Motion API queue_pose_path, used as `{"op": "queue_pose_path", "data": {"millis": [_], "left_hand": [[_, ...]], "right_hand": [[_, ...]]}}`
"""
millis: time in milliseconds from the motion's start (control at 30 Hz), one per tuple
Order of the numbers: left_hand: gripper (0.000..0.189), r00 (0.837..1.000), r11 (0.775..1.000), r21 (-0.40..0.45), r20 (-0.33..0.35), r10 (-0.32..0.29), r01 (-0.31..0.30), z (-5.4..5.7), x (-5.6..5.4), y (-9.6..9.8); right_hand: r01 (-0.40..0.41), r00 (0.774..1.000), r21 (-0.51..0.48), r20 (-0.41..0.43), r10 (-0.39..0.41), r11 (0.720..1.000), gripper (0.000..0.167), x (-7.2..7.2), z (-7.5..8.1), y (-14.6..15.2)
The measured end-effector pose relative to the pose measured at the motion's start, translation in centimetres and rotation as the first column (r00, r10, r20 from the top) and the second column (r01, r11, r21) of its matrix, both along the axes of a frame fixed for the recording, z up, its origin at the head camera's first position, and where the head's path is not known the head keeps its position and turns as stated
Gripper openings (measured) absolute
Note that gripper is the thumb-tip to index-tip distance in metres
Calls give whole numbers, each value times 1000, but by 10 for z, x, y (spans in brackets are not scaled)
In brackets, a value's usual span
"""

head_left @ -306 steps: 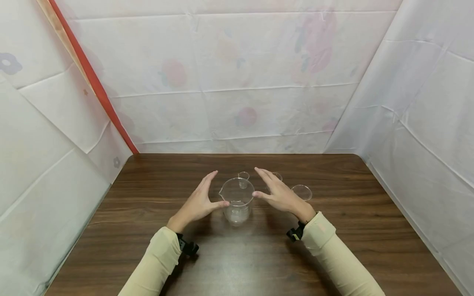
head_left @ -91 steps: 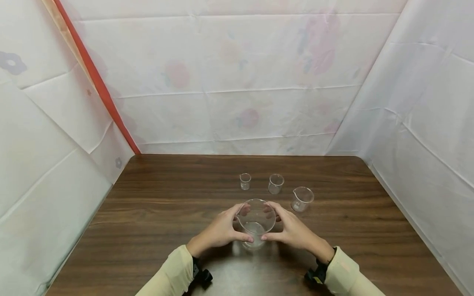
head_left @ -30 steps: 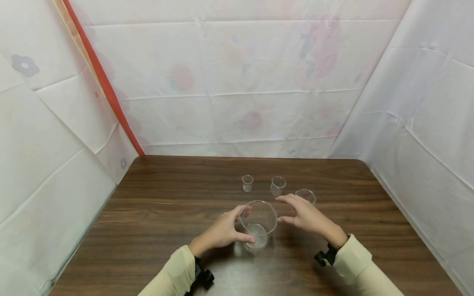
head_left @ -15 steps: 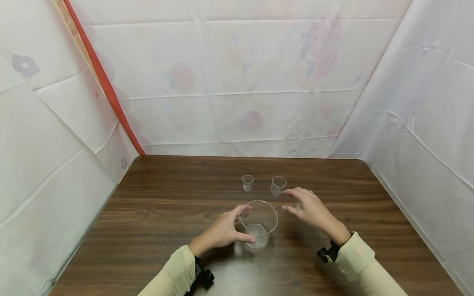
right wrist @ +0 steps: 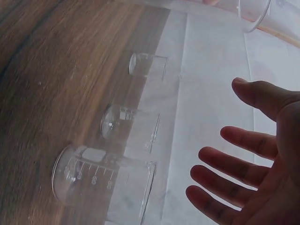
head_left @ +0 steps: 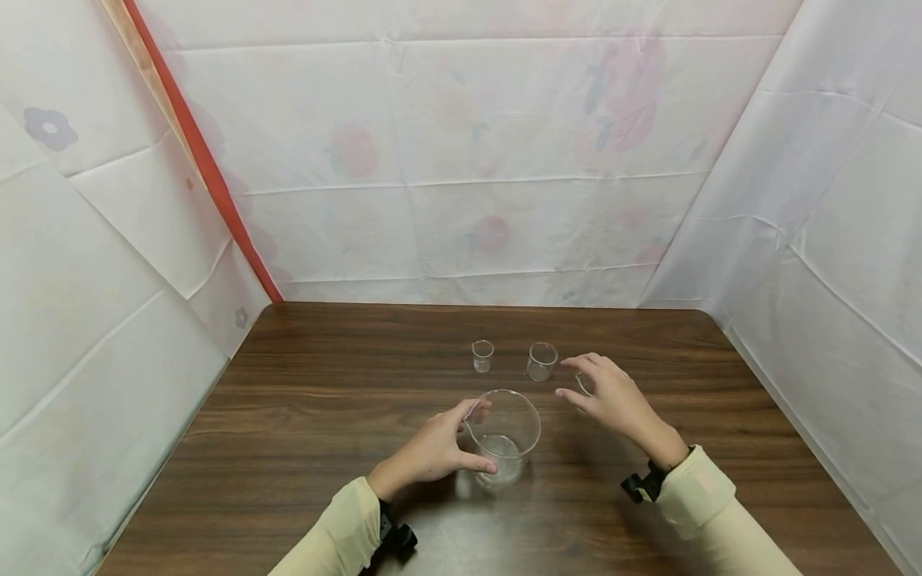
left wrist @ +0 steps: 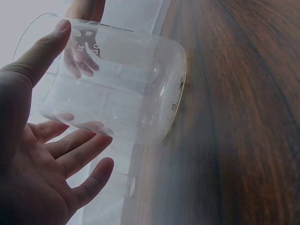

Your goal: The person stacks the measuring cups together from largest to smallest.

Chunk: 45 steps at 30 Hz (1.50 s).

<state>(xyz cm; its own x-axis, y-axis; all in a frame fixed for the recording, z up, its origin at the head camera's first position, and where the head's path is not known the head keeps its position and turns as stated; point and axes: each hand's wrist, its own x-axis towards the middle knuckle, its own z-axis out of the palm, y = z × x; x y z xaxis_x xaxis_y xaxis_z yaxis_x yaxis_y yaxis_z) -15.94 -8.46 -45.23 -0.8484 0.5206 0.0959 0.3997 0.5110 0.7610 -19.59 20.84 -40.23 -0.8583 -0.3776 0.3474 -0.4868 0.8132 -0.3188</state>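
Note:
My left hand (head_left: 428, 452) holds the large glass beaker (head_left: 507, 444), which stands upright on the table. Its thumb and fingers lie round the left side of the glass. In the left wrist view the thumb rests against the beaker wall (left wrist: 117, 84) opposite the fingertips. My right hand (head_left: 615, 404) is off to the right, above the table, fingers spread and thumb apart, holding nothing. It mostly covers a smaller graduated beaker (right wrist: 101, 180) in the head view; the right wrist view shows that beaker near the fingertips, apart from them.
Two more beakers stand farther back: a small one (head_left: 483, 358) and a slightly bigger one (head_left: 543, 362), left of my right hand. The dark wooden table (head_left: 324, 376) meets a white patterned sheet (head_left: 432, 224) at its far edge, with sheets at both sides.
The large beaker came nearer and right between both hands. My right hand then let go of it and moved right and away, over the nearest smaller beaker. The left hand stays put.

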Motion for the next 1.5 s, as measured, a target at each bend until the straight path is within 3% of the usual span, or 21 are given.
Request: {"op": "queue_pose_path", "data": {"millis": [333, 867, 1200, 1500], "left_hand": [[86, 1000, 1000, 14, 4, -4, 4, 1, 0, 1], [91, 1000, 1000, -6, 3, -19, 19, 3, -2, -1], [95, 1000, 999, -40, -16, -26, 25, 6, -2, -2], [95, 999, 999, -24, -14, -45, 45, 3, -5, -1]], "right_hand": [[76, 995, 9, 70, -77, 997, 49, -6, -2, 7], [106, 988, 37, 111, -110, 994, 52, -15, -7, 16], [125, 971, 82, 193, -139, 989, 57, -20, -15, 25], [148, 962, 110, 215, -169, 983, 59, -24, -22, 30]]}}
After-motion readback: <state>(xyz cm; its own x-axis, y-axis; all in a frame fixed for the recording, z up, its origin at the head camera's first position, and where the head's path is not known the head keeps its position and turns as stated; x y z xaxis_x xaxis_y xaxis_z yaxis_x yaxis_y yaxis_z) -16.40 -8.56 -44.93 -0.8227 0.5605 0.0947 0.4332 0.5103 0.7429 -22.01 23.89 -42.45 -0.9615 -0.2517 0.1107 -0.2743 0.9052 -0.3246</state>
